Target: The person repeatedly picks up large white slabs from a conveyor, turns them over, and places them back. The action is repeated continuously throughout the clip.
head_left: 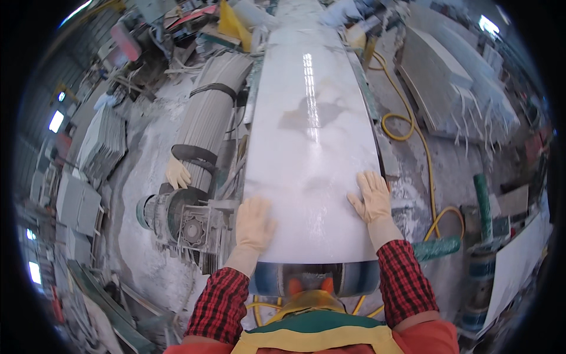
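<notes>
A long, glossy white stone slab with faint grey-brown veining stretches away from me. My left hand, in a cream rubber glove, rests at the slab's near left edge with its fingers stretched forward. On the near right edge lies my right hand, gloved alike, fingers flat and thumb spread inward. Neither hand grips anything loose. Just past the slab's near end, a blue roller runs crosswise in front of my body.
Left of the slab stand a dusty motor with gearbox and a banded bundle of grey strips; a spare cream glove hangs there. At right are a yellow hose, stacked slabs and a green roller. More slabs lean at left.
</notes>
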`<state>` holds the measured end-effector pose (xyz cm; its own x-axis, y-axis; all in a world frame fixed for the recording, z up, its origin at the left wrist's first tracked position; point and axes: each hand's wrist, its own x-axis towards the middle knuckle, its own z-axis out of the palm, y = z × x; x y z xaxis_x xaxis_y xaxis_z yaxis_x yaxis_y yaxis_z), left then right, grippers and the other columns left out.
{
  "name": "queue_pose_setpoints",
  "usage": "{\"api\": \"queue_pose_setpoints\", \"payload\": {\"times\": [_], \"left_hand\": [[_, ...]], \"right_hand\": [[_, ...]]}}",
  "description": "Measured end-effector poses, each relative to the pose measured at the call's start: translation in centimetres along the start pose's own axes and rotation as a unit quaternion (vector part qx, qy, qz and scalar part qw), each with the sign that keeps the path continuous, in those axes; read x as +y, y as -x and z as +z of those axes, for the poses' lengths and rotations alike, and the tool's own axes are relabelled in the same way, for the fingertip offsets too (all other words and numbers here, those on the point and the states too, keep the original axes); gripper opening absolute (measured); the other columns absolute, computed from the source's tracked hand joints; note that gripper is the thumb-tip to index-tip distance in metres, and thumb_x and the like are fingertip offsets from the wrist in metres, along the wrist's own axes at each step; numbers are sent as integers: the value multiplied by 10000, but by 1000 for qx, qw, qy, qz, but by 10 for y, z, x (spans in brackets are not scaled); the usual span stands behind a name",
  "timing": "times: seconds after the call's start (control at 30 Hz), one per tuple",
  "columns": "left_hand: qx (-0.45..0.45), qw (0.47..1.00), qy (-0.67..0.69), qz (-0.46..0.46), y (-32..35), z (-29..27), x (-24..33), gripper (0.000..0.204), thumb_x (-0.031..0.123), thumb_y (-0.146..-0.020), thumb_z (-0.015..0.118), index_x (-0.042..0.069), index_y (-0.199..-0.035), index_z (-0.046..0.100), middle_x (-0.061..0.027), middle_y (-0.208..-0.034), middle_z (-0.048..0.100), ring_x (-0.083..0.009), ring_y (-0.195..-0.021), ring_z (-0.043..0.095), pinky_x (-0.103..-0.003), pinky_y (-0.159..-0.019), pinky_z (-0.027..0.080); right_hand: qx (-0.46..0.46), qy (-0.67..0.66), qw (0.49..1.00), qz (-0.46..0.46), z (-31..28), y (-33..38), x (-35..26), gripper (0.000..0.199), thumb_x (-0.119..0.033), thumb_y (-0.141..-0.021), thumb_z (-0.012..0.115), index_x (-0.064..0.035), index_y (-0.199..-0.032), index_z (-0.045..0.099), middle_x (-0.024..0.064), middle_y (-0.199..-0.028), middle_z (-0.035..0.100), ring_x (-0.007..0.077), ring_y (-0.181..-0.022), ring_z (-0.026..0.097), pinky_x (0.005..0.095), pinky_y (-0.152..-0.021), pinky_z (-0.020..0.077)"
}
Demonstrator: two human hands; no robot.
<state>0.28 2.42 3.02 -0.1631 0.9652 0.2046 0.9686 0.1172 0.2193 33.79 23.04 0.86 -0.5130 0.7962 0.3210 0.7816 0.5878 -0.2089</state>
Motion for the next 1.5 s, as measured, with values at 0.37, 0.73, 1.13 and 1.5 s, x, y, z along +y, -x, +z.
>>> {"api": "queue_pose_setpoints", "payload": {"times": [0.37, 0.73, 1.13, 1.5], "left_hand": [[18, 1000, -1, 1, 9, 16, -5, 615, 301, -984, 696, 117, -1551, 543, -243, -1636, 466, -466, -1516, 405, -548, -1280, 278], [28, 999, 19, 2, 17, 12, -5, 611, 293, -973, 701, 102, -1536, 561, -247, -1616, 488, -468, -1507, 415, -547, -1272, 291], [53, 999, 6, 10, 24, 16, -6, 615, 314, -920, 732, 107, -1481, 588, -228, -1575, 528, -462, -1464, 458, -548, -1245, 325], [46, 999, 15, 11, 29, 11, -5, 543, 275, -985, 655, 119, -1500, 580, -233, -1575, 522, -476, -1457, 458, -561, -1244, 321]], "right_hand": [[-31, -16, 999, 23, -15, 2, -3, 698, -486, -952, 673, -68, -1497, 551, 188, -1564, 504, 384, -1495, 396, 502, -1274, 274], [-25, -5, 999, 30, -9, 11, -6, 704, -487, -950, 685, -76, -1506, 552, 185, -1580, 495, 389, -1507, 386, 495, -1284, 263], [-22, 3, 1000, 11, -17, 14, -11, 675, -476, -959, 679, -56, -1476, 571, 190, -1541, 517, 393, -1462, 420, 492, -1257, 295], [-43, 7, 999, 23, -15, 21, -10, 687, -479, -990, 648, -59, -1524, 543, 217, -1599, 492, 403, -1518, 390, 499, -1293, 257]]}}
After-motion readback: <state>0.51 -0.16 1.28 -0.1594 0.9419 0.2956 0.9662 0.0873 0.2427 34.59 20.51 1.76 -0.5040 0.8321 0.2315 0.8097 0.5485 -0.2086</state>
